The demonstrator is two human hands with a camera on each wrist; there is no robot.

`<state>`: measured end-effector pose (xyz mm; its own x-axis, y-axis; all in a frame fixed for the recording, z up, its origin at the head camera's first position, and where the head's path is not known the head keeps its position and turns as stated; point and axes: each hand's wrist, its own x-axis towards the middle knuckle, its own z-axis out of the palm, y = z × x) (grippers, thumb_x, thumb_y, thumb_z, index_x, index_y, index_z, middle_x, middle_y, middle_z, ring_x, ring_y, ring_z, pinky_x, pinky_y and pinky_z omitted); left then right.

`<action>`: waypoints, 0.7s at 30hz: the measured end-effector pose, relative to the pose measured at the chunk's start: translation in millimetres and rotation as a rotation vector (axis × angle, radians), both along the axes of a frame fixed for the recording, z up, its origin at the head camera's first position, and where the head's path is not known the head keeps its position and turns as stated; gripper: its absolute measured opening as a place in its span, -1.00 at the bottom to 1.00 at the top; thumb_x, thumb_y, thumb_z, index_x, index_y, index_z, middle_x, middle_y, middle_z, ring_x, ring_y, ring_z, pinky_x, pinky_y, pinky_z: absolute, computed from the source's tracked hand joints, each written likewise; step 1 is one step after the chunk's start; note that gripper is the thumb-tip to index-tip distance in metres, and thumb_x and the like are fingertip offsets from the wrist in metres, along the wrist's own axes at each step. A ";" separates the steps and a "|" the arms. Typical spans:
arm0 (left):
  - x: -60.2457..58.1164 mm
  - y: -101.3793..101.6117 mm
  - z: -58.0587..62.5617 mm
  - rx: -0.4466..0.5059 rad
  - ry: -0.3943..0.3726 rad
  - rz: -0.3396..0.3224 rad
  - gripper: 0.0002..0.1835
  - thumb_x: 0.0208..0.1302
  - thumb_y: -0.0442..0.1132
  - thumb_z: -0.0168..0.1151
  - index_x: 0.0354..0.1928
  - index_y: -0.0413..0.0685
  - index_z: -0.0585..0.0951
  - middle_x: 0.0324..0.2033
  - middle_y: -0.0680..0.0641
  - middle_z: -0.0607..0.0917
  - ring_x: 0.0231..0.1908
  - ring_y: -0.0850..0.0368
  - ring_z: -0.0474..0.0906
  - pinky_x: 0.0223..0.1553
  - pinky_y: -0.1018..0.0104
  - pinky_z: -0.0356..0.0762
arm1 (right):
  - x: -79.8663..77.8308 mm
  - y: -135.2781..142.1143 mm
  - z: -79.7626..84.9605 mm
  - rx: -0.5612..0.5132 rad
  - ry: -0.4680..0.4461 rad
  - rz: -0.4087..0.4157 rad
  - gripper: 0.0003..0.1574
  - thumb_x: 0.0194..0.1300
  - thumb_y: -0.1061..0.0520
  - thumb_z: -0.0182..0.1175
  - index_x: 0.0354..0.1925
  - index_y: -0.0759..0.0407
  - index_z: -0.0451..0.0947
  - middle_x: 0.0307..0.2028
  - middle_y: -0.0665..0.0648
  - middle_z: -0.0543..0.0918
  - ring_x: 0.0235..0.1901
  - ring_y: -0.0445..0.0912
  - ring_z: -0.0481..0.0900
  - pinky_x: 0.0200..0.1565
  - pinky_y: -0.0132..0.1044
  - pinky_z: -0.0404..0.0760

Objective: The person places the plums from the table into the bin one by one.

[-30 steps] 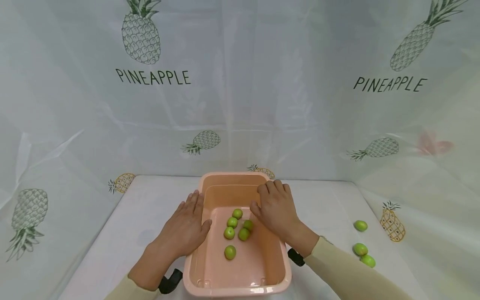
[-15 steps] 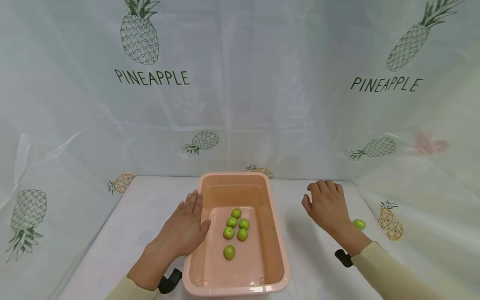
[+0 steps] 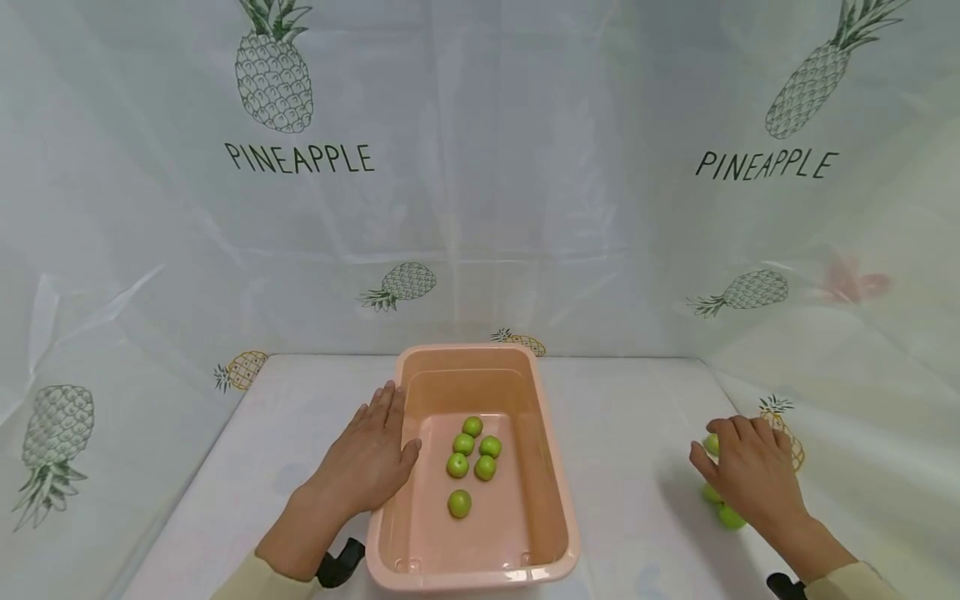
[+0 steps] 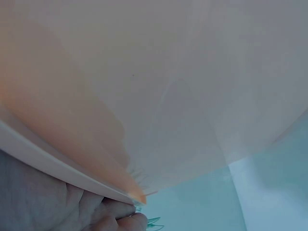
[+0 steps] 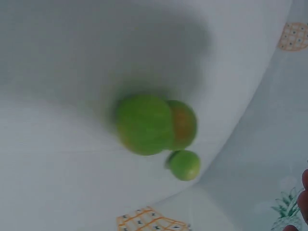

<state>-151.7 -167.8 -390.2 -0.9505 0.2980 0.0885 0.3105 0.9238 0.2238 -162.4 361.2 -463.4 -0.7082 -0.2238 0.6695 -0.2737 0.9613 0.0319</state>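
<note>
A pink plastic basin stands on the table, with several small round green fruits on its floor. Along the basin's left rim rests my left hand, fingers straight and together, thumb reaching over the edge. In the left wrist view its palm and fingers lie against the rim. On the right, my right hand hovers with fingers slightly bent and nothing in its grasp. Below it are 3 more green fruits, partly covered by it in the head view; the right wrist view shows the nearest fruit, one of them with a brownish patch.
The white-covered table ends at a back edge against a hanging sheet printed with pineapples. Black straps sit at the wrists. Table surface lies between the basin and the loose fruits.
My right hand has left the basin's right side and moved right, over the loose green fruits. One fruit in the basin has shifted slightly. The left hand has stayed on the rim.
</note>
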 end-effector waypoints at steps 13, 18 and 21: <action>-1.1 -2.0 -2.0 0.016 -0.002 -0.002 -0.16 0.56 -0.04 0.13 0.59 -0.49 0.11 0.59 -0.47 0.14 0.61 -0.36 0.08 0.54 -0.29 0.18 | 51.1 28.4 -51.7 -0.058 -0.396 -0.316 -0.28 0.07 -0.18 0.50 -0.12 0.39 0.57 -0.23 0.37 0.63 -0.10 0.39 0.47 -0.13 0.41 0.37; -1.5 -1.1 -2.4 0.022 -0.006 0.000 -0.16 0.57 -0.03 0.12 0.59 -0.49 0.10 0.59 -0.47 0.13 0.61 -0.35 0.07 0.55 -0.28 0.18 | 51.3 28.9 -59.2 -0.033 -0.545 -0.416 -0.28 0.17 -0.18 0.45 -0.11 0.44 0.55 -0.25 0.39 0.58 -0.11 0.40 0.43 -0.08 0.46 0.36; -1.3 -1.1 -2.1 0.025 -0.008 0.000 -0.16 0.57 -0.03 0.13 0.59 -0.49 0.10 0.59 -0.47 0.13 0.61 -0.36 0.07 0.55 -0.28 0.18 | 51.1 27.9 -60.9 -0.014 -0.623 -0.456 -0.28 0.19 -0.19 0.42 -0.12 0.46 0.54 -0.27 0.38 0.57 -0.13 0.38 0.44 -0.06 0.47 0.38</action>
